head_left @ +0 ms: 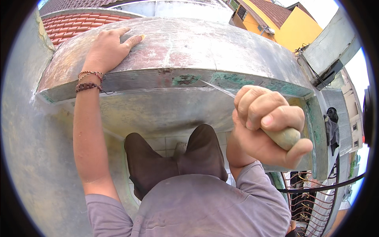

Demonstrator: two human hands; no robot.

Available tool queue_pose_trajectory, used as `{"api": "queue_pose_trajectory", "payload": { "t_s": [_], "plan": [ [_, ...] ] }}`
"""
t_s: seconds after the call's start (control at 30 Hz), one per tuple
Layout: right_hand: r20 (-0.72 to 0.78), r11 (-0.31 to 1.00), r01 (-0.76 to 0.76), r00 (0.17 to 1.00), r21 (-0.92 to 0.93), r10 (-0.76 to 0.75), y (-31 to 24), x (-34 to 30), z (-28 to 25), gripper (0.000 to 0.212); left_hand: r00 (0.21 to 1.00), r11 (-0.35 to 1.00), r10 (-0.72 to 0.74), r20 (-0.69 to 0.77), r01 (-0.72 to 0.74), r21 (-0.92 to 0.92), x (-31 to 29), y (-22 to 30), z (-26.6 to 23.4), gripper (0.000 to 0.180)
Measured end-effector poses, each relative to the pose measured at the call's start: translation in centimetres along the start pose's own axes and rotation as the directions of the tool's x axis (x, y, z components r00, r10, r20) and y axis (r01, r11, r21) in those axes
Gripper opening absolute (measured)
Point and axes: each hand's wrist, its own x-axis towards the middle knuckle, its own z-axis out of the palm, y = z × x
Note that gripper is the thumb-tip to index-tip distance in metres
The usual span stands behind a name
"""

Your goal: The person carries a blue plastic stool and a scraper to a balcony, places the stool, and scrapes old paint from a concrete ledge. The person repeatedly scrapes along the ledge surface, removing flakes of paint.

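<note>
My right hand (268, 122) is closed round the rounded, greenish-tan handle (290, 137) of a thin-bladed scraper. Its narrow metal blade (219, 87) points left, and the tip meets the front edge of a worn concrete ledge (177, 45). Around the tip, the edge shows green patches (187, 79) and dark bare spots. The blade appears almost edge-on, so its width is hard to judge. My left hand (112, 47) lies on the ledge's top at the left, fingers stretched out, holding nothing. Two braided bracelets circle that wrist.
A grey wall (27, 130) rises on my left. A post (329, 47) with cables stands at the far right. Below it are a curled metal railing (308, 197) and a black cable (323, 189). Tiled and yellow buildings (292, 31) lie beyond the ledge. My knees face the ledge's underside.
</note>
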Motion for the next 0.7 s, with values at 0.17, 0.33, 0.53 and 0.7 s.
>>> {"api": "queue_pose_trajectory", "payload": {
  "t_s": [0.17, 0.33, 0.53, 0.7],
  "plan": [
    [0.112, 0.99, 0.134, 0.985, -0.04, -0.129, -1.1, 1.1, -0.2, 0.064, 0.999, 1.0, 0.022, -0.032, -0.022, 0.003, -0.1, -0.2, -0.1, 0.066],
    [0.063, 0.996, 0.018, 0.998, 0.087, -0.024, -3.9, 1.5, -0.7, 0.054, 1.0, 0.999, 0.021, 0.008, -0.021, -0.025, -0.1, 0.2, -0.1, 0.065],
    [0.092, 0.921, -0.317, 0.948, 0.227, 0.304, -2.7, 0.7, -1.5, 0.044, 1.0, 1.0, 0.002, -0.017, -0.002, -0.015, -0.3, -0.4, -0.3, 0.065],
    [0.141, 0.936, -0.213, 0.974, 0.282, 0.179, -3.4, 1.5, -2.7, 0.043, 1.0, 0.999, 0.022, -0.008, -0.022, -0.039, 0.0, 0.5, 0.0, 0.065]
  ]
}}
